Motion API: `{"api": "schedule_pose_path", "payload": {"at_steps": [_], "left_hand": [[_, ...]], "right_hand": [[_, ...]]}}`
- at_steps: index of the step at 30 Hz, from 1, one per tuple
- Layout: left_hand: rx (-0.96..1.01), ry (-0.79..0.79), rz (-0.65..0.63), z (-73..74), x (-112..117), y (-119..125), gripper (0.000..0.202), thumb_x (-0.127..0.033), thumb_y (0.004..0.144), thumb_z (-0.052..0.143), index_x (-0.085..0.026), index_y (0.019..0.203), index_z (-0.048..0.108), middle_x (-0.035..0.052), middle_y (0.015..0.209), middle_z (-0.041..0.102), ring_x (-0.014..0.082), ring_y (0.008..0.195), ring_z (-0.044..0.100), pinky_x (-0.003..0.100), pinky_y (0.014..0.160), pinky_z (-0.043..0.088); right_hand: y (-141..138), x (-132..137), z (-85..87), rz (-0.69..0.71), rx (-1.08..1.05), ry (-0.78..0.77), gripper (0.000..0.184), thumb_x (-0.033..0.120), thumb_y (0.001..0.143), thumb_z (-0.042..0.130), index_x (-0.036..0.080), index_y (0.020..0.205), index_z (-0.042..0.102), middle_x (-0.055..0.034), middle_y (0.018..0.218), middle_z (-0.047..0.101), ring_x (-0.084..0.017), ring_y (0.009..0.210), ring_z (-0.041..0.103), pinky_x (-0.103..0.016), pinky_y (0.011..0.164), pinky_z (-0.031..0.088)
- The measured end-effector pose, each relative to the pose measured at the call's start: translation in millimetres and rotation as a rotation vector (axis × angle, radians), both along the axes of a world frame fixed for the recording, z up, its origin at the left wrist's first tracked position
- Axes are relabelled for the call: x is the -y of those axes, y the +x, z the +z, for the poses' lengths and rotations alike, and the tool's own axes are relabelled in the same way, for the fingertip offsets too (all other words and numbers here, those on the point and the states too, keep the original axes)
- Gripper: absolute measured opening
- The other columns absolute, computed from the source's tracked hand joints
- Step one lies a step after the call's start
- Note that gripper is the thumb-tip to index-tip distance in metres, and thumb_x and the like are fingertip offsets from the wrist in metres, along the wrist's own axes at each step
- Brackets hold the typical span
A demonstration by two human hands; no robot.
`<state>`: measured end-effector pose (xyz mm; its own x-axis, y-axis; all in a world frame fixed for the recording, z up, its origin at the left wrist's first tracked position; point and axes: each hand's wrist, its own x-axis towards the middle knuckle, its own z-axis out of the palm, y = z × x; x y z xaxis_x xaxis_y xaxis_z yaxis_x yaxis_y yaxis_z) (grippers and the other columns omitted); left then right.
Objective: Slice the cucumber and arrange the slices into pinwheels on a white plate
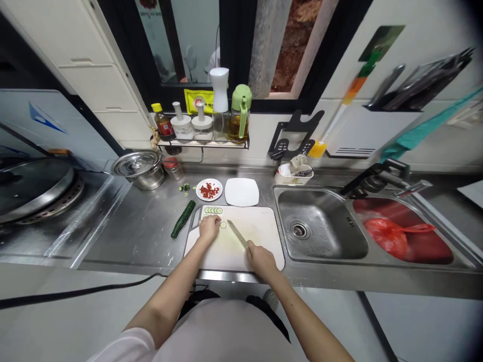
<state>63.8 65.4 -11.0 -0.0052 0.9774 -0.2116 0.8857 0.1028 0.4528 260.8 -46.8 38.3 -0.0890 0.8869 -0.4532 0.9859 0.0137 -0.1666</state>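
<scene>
The right hand [261, 259] is gripping a long metal-bladed knife [238, 234]; closure of the left hand [209, 229] is indiscernible. A white, rounded-square plate [242, 192] is resting beyond both.

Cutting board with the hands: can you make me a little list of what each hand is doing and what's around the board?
Left hand: at the cutting board, close to some cucumber slices; can't tell if it holds anything
Right hand: holding a knife
Left of board: a long green cucumber
Behind board: a plate of red pieces, and a white dish
Right of board: a sink, with a red bag in its right basin
</scene>
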Motion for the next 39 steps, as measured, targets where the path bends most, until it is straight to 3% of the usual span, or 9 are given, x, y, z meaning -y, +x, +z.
{"api": "schedule_pose_path", "payload": {"at_steps": [10,39], "left_hand": [[-0.027,-0.036,0.026,5.1,-2,4,0.014,-0.025,0.083,0.056,-0.026,0.087,0.069,0.0039,0.097,0.072,0.0231,0.105,0.057,0.036,0.089,0.035],[-0.042,-0.039,0.005,1.7,-7,4,0.018,-0.024,0.084,0.054,-0.029,0.084,0.071,0.0027,0.101,0.072,0.0247,0.108,0.055,0.04,0.091,0.031]], "right_hand": [[-15,1,12.4,0.048,0.005,-0.064,0.03,0.018,0.096,0.029,0.016,0.116,0.051,-0.015,0.097,0.07,-0.024,0.093,0.066,-0.031,0.073,0.041],[-28,-11,11.9,0.049,-0.011,-0.118,0.038,0.005,0.089,0.03,0.013,0.122,0.047,-0.0163,0.101,0.068,-0.023,0.098,0.065,-0.03,0.075,0.045]]}}
